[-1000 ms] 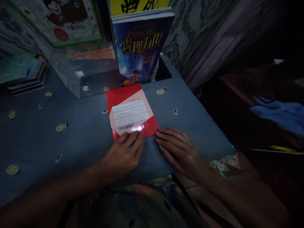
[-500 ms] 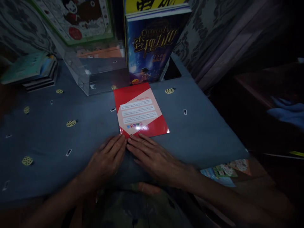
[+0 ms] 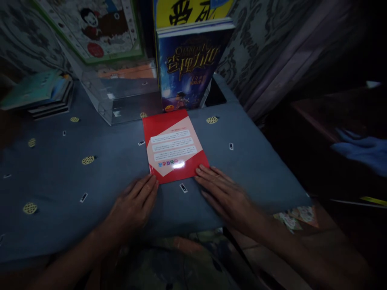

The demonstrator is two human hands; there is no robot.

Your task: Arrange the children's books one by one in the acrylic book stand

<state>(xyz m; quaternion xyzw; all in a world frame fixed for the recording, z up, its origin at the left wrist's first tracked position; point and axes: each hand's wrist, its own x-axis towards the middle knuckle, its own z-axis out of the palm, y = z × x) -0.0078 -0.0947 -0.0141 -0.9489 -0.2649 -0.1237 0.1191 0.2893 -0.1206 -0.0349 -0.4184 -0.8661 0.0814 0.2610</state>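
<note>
A red booklet [image 3: 173, 147] with a pink panel and white text boxes lies flat on the blue-grey cloth, its print upside down to me. My left hand [image 3: 134, 203] lies flat with extended fingers, the fingertips at the booklet's near left corner. At the near right corner, my right hand [image 3: 225, 195] rests with its fingers stretched out, fingertips touching the edge. Neither hand grips anything. Just behind the booklet, a dark blue book [image 3: 190, 68] stands upright in front of a yellow one [image 3: 193, 14].
A clear plastic stand [image 3: 102, 96] holds a green-framed picture book [image 3: 105, 28]. Stacked books [image 3: 39, 92] lie at the far left. A dark flat object [image 3: 216, 93] is behind the blue book. The tablecloth [image 3: 256, 173] ends at the right, with a blue cloth [image 3: 363, 149] beyond.
My right hand has moved right along the booklet's near edge, from beside my left hand to the near right corner. The view has shifted slightly.
</note>
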